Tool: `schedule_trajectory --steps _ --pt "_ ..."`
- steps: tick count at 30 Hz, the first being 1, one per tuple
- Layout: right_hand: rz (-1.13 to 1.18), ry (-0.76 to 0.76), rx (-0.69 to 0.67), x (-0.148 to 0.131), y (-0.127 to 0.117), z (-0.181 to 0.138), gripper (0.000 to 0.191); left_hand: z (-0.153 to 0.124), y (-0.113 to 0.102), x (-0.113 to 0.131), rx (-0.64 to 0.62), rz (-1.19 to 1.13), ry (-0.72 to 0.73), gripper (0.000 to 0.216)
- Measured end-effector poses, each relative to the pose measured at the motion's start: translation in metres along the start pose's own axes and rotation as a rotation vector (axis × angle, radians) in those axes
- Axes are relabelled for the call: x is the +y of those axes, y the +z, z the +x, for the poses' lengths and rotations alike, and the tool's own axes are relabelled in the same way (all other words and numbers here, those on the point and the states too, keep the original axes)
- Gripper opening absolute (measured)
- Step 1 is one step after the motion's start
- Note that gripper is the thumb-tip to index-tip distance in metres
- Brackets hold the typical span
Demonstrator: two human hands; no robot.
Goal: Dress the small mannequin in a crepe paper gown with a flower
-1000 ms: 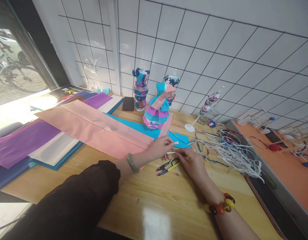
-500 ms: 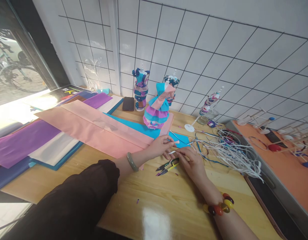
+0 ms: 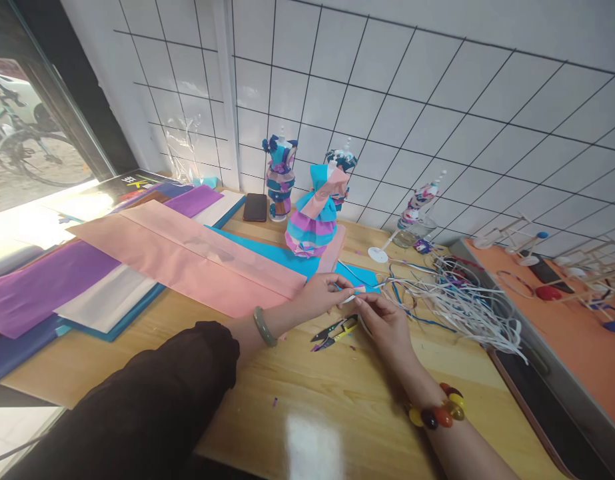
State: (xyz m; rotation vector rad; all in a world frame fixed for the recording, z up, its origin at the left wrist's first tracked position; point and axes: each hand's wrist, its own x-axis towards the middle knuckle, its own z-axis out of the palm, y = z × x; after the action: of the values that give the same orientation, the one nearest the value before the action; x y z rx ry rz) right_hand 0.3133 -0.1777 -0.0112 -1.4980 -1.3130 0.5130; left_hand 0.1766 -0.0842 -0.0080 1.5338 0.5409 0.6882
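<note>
My left hand (image 3: 321, 293), a green bangle at its wrist, pinches a small pink-and-white piece of paper (image 3: 360, 289) between thumb and fingers. Facing it, my right hand (image 3: 387, 330) has its thumb and forefinger closed on a thin white strip (image 3: 348, 300) that runs towards the left fingers. The two sets of fingertips nearly meet, and the exact grip is partly hidden. Just below them, thread snips (image 3: 332, 332) with yellow-and-black handles lie on the wooden table (image 3: 267, 433). Behind my hands stands a small dress form (image 3: 314, 210) in a ruffled blue, pink and purple paper dress.
Pink paper sheets (image 3: 187, 257) overlap purple, white and blue ones at the left. More dressed forms (image 3: 281, 177) and a phone (image 3: 256, 207) stand or lie by the wall. At the right are tangled white cords (image 3: 467, 310), a glass (image 3: 412, 235) and an orange-lined tray (image 3: 577, 333).
My left fingers have moved slightly right with the paper piece, closer to my right fingertips. My right hand has shifted a little. The snips lie where they were.
</note>
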Motion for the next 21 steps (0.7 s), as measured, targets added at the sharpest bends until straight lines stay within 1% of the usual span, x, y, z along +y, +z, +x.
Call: schedule_trajectory --steps 4,7,12,17,21 --pt "0.085 0.056 -0.003 -0.0020 -0.0001 0.0000 0.017 -0.0019 0.0019 -0.0001 0.053 0.132 0.176 0.028" --pt "0.164 0.098 0.004 -0.0033 0.0005 0.0004 0.017 -0.0038 0.0003 0.0018 0.069 0.291 0.256 0.023" --pt "0.287 0.163 0.018 -0.0047 0.0022 0.0009 0.019 -0.0065 -0.0019 0.0054 0.056 0.428 0.339 0.024" --pt "0.364 0.191 0.024 -0.0047 0.0030 0.0004 0.020 -0.0062 -0.0021 0.0046 0.041 0.492 0.403 0.023" --pt "0.381 0.196 0.023 -0.0055 0.0029 0.0006 0.017 -0.0061 -0.0021 0.0042 0.046 0.505 0.418 0.021"
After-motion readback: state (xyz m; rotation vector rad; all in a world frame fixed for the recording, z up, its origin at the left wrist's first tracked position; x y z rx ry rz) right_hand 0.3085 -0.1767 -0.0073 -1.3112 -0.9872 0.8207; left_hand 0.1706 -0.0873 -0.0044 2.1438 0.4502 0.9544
